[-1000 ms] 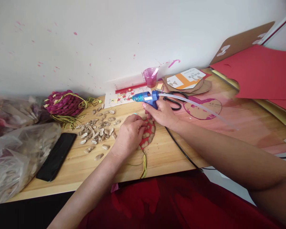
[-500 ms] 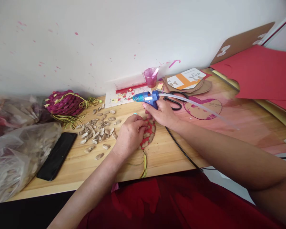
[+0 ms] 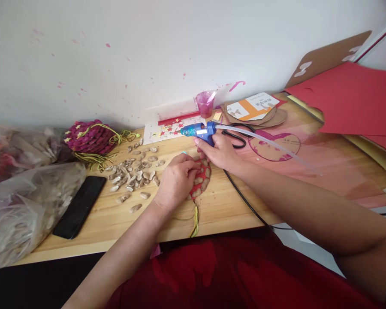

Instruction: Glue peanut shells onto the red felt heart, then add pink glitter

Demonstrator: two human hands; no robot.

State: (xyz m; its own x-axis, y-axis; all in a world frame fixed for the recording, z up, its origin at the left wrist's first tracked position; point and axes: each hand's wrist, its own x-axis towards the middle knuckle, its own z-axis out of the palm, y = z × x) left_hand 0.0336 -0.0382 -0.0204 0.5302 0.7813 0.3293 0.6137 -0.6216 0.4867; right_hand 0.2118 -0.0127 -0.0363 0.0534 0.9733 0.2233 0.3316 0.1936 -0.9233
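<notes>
My right hand point(image 3: 220, 150) is wrapped round the handle of a blue glue gun point(image 3: 206, 133); a long clear glue stick sticks out of its back and its nozzle points left. My left hand point(image 3: 178, 178) bends over a red disc point(image 3: 206, 174) with peanut shells on it, its fingers pinched at the disc's left part. Whatever lies between those fingertips is hidden. A yellow-green tassel point(image 3: 195, 223) hangs from the disc's near edge onto the wooden table point(image 3: 225, 214). Loose peanut shells point(image 3: 131, 176) are scattered left of my left hand.
At the left are plastic bags point(image 3: 35, 206), a black phone point(image 3: 80, 207) and a purple shell-covered piece point(image 3: 91, 136). Behind stand a pink cup point(image 3: 205, 104) and a star-covered sheet point(image 3: 152, 134). Cardboard pieces point(image 3: 275, 146), red paper point(image 3: 357, 98) and a black cable point(image 3: 244, 199) lie right.
The view has shifted slightly, so the things on the left appear a little further right. Both hands keep nearly the same pose over the disc.
</notes>
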